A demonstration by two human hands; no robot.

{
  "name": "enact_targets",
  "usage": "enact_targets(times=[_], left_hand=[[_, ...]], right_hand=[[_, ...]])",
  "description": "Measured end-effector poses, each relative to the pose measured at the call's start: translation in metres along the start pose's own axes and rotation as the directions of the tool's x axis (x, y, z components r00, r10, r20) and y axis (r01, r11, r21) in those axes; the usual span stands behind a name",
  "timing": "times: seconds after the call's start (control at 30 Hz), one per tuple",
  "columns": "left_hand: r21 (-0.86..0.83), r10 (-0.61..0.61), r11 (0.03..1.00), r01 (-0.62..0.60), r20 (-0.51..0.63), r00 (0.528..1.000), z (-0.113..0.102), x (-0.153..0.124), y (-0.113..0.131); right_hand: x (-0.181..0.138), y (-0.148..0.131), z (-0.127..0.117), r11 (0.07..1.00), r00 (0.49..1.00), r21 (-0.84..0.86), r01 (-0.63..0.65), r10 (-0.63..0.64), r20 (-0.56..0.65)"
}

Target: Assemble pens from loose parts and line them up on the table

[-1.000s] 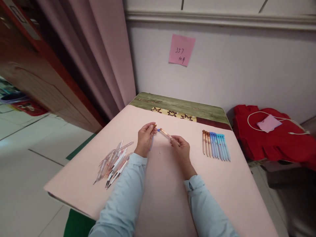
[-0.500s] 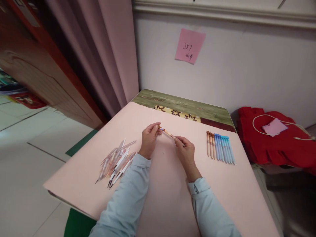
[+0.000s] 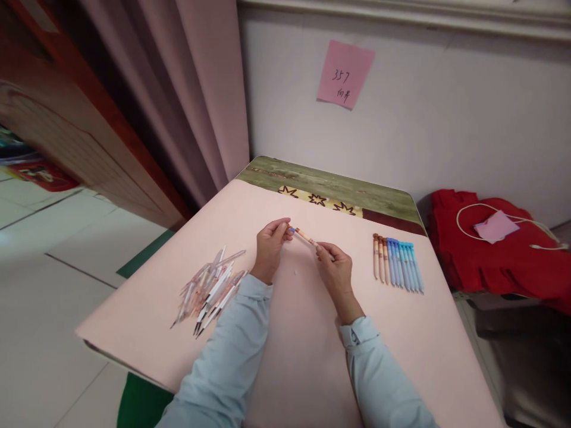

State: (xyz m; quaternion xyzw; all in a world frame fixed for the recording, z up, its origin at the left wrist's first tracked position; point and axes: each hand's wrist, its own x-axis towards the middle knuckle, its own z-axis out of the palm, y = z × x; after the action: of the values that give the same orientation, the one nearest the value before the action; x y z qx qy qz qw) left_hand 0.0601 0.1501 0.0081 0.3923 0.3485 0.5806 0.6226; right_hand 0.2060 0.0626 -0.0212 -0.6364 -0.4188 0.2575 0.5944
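Observation:
Between my two hands, over the middle of the table, a pen with a peach-orange patterned barrel is held at a slant. My left hand pinches its brown-topped end, where a small blue part shows beside the fingertips. The lower part of the barrel is in the closed fingers of my right hand, which hide its tip. To the right lies a neat row of pens, brown-topped, blue and light blue, side by side. A loose pile of white and clear pen parts is left of my left forearm.
The pink-covered table has a green and brown patterned strip along its far edge. Beyond it, a pink note is stuck to the wall. At right, a red cloth carries a white cord and a pink paper. A curtain hangs at left.
The view has shifted slightly, so the table and wall sit a little higher. Both hands keep their grip on the pen, and the blue part near the left fingertips shows more plainly.

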Motion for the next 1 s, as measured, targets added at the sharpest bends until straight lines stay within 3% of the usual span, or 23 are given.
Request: enact_targets(times=[0.53,1.0], left_hand=[[-0.019,-0.031,0.999,0.031,0.017,0.999,0.0009,-0.0025,0.0014],[0.122,0.051,0.991,-0.058,0.062,0.997,-0.0001,-0.0018,0.0008]], right_hand=[[0.0004,0.0021,-0.0012,0.999,0.999,-0.029,0.015,-0.014,0.029],[-0.0001,0.0015,-0.0016,0.999,0.999,-0.041,0.028,-0.027,0.024]])
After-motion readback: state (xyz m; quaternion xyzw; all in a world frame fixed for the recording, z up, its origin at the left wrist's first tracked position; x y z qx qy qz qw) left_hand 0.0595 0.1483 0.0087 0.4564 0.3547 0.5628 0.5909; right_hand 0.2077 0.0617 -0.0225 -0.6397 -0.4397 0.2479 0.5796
